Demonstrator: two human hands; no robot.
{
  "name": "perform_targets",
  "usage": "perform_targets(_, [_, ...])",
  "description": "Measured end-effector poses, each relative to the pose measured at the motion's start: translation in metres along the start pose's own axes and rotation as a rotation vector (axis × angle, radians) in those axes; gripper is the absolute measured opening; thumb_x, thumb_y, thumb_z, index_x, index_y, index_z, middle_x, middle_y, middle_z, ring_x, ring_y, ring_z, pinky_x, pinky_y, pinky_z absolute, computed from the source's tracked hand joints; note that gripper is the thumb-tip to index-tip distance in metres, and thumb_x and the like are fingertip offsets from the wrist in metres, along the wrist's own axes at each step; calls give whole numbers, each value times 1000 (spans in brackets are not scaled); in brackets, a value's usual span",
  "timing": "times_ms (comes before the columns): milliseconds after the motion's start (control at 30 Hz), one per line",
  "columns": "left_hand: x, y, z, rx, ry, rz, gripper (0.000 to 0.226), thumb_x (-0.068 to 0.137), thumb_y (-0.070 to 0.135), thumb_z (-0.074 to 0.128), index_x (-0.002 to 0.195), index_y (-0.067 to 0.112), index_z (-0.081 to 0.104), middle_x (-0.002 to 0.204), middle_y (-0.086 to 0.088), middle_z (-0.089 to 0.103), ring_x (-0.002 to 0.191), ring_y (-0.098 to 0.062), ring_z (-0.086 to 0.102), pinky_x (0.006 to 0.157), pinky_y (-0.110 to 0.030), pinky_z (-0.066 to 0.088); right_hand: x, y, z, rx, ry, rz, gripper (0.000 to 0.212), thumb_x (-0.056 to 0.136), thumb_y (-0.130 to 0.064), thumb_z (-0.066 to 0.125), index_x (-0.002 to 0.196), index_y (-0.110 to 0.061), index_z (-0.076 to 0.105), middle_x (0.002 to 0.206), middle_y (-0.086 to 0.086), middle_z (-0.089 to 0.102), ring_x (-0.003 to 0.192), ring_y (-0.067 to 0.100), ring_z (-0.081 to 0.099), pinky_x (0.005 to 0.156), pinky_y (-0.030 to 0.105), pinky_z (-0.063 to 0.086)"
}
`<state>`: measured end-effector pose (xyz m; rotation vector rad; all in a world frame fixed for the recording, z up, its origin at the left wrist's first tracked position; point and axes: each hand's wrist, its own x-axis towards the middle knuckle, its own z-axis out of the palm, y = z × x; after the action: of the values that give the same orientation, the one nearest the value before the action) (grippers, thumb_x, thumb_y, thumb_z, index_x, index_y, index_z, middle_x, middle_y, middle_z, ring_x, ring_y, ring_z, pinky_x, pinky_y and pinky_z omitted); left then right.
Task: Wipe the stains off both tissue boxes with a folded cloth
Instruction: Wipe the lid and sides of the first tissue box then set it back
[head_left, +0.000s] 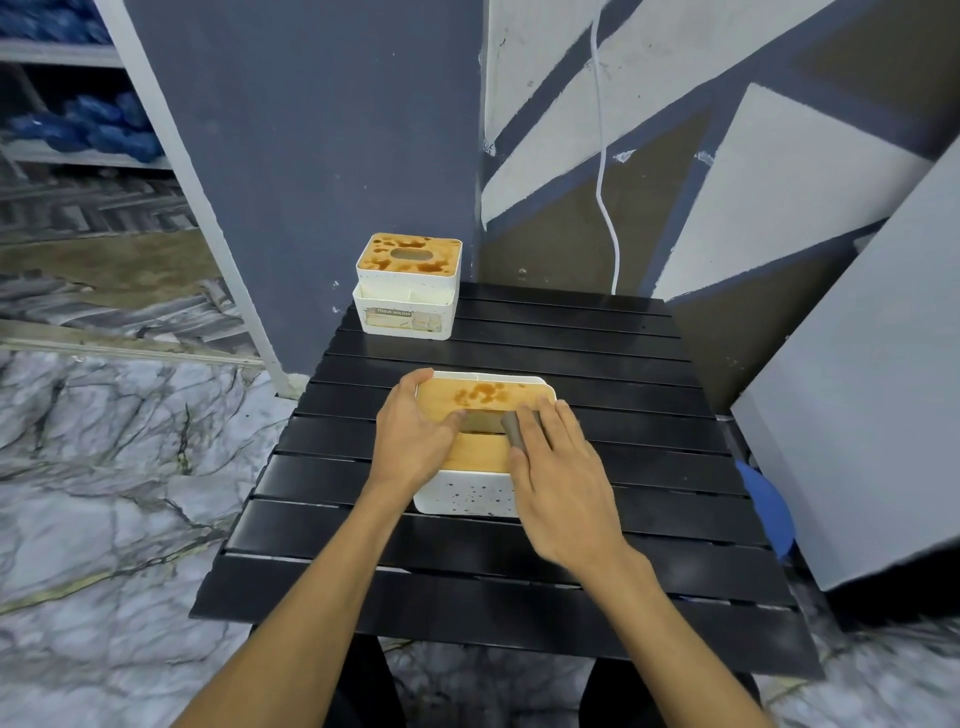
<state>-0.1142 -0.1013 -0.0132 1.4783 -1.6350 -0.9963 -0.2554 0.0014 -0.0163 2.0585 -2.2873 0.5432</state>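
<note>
One cloth (513, 427) gripped in right fingers (543, 434), atop box (480, 396)

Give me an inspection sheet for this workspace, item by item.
Surface: black slatted table; both boxes stand on it.
Job's things: near tissue box, brown stains on the far part of its wooden lid; far tissue box at the far left corner, lid heavily stained; grey cloth on the near box's lid.
Clutter: blue object beside the table's right edge, partly hidden.
Hands: left hand grips the near box's left end; right hand holds the cloth against the lid.
Cables: white cable hangs down the painted wall behind.
Surroundings: marble-patterned floor; shelves with blue bundles, far left; grey panel at right.
</note>
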Motion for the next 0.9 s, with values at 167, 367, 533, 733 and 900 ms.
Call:
perform_targets(167, [0,0,-2,13,-11,-3,62,88,24,77,142,20,47,137,-3,55,123,-20,51,99,-29,42,43,8,3,46,-58,51,59,99,-40,15,148,-12,33,158,14,24,148,31,16,116,47,28])
perform_targets(367, [-3,0,-1,6,6,4,65,87,25,78,143,19,48,137,-3,56,126,-19,51,96,-22,37,10,2,1,-5,26,-34,53,98,-35,18,140,-12,40,148,14,39,142,33,30,109,46,40])
perform_targets(533, [-1,0,-3,31,-21,13,62,87,25,78,142,20,49,135,-3,57,126,-21,52,102,-30,42,25,5,2,30,-9,30,54,100,-37,19,145,-12,37,155,14,30,145,31,23,111,47,35])
perform_targets(733, [-2,2,-2,-3,-4,-3,64,87,23,79,143,19,48,136,-2,56,119,-15,50,96,-25,40,39,10,9,-14,-58,57,54,103,-38,15,152,-17,24,160,9,18,149,26,9,117,44,25])
perform_targets(900, [0,0,-3,2,-28,0,62,86,24,79,142,21,50,133,-1,57,120,-18,52,97,-27,43,12,7,7,-79,-56,-17,62,96,-39,2,145,-18,33,154,6,29,146,26,18,115,40,29])
